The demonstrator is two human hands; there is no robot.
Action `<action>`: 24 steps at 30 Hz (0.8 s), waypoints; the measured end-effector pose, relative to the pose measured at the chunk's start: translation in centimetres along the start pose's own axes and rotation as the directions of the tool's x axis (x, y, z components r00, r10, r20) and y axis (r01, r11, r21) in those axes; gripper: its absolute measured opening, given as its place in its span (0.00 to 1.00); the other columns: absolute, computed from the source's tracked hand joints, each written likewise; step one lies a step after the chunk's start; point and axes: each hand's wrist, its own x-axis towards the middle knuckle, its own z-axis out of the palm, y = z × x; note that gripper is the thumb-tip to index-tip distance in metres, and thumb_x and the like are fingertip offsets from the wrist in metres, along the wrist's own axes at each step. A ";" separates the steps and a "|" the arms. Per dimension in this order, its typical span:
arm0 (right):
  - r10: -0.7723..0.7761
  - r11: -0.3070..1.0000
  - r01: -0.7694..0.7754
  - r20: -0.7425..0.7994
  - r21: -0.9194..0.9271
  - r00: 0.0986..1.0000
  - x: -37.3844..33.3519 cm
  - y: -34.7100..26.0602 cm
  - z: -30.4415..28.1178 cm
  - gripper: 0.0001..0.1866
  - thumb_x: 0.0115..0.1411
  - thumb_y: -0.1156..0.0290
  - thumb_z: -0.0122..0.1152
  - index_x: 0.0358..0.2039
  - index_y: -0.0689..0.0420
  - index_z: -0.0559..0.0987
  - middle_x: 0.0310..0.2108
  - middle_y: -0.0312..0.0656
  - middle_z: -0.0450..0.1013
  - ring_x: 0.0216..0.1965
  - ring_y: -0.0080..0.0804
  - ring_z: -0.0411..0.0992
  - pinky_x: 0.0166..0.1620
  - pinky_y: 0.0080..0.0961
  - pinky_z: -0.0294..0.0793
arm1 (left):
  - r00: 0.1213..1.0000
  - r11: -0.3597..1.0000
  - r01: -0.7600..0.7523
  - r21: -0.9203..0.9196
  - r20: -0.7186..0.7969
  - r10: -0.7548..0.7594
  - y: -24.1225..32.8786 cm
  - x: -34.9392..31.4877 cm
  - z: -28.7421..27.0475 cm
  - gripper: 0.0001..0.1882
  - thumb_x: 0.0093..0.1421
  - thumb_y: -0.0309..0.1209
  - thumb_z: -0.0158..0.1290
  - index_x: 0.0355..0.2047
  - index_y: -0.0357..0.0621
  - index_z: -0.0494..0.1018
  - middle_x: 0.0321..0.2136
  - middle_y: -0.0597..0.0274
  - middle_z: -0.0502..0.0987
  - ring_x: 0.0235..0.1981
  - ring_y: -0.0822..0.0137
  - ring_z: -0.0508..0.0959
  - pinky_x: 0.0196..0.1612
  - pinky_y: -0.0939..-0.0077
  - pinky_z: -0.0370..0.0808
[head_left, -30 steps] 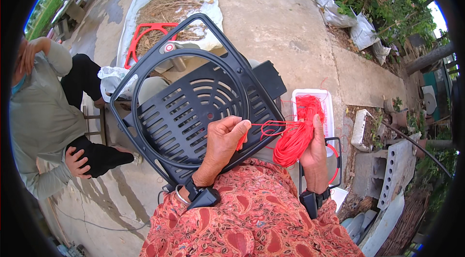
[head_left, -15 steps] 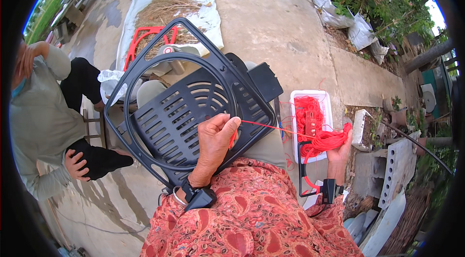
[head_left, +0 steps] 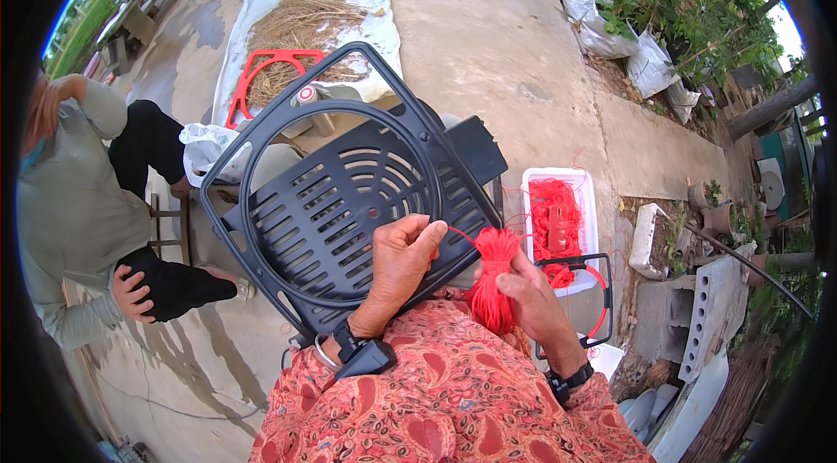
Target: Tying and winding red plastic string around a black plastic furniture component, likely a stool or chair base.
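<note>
Just above the person's lap, at the near right corner of a black chair frame (head_left: 421, 127), hangs a bundle of red string (head_left: 495, 275), narrow near its top and fuller below. The right hand (head_left: 536, 302) is closed around it from the right, thumb on the near side. A single strand (head_left: 460, 234) runs from the bundle to the left hand (head_left: 401, 258), which pinches it between thumb and forefinger, the other fingers curled in. Whether the left hand touches the frame cannot be told. Beneath the frame's big ring lies a black slotted seat (head_left: 331, 210). To the right, a white tray (head_left: 589, 214) on the ground holds more red string (head_left: 547, 201), and a small black frame (head_left: 609, 293) stands near the right wrist. Farther off, a red frame (head_left: 288, 55) and dry stalks (head_left: 301, 18) lie on a white sheet (head_left: 375, 5). At the left sits another person (head_left: 87, 201) in a grey top.
</note>
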 end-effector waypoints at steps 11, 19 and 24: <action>-0.376 0.625 0.246 -0.009 -0.741 0.927 1.9 -3.5 1.2 0.18 0.57 0.70 0.66 0.45 0.64 0.73 0.44 0.49 0.73 0.43 0.39 0.76 0.45 0.30 0.75 | 0.905 0.826 -0.344 0.447 -0.075 0.418 -0.3 -0.7 0.0 0.12 0.56 0.28 0.60 0.20 0.36 0.70 0.12 0.52 0.68 0.12 0.57 0.67 0.18 0.66 0.61; -0.498 0.192 0.339 0.206 -0.921 0.843 6.5 -2.6 4.7 0.16 0.59 0.73 0.59 0.47 0.64 0.74 0.39 0.51 0.72 0.38 0.51 0.74 0.38 0.39 0.74 | 0.848 0.724 -0.412 0.553 -0.059 0.527 -0.2 -0.8 0.1 0.11 0.56 0.29 0.59 0.22 0.36 0.72 0.16 0.48 0.70 0.16 0.51 0.71 0.20 0.62 0.64; -0.535 0.476 0.503 0.216 -0.721 0.817 8.9 -0.9 4.6 0.19 0.62 0.81 0.49 0.54 0.66 0.68 0.45 0.55 0.74 0.47 0.47 0.76 0.48 0.34 0.75 | 0.854 0.704 -0.389 0.594 -0.055 0.518 -0.9 -0.4 -0.7 0.09 0.56 0.27 0.59 0.23 0.35 0.74 0.15 0.48 0.70 0.14 0.54 0.69 0.20 0.66 0.64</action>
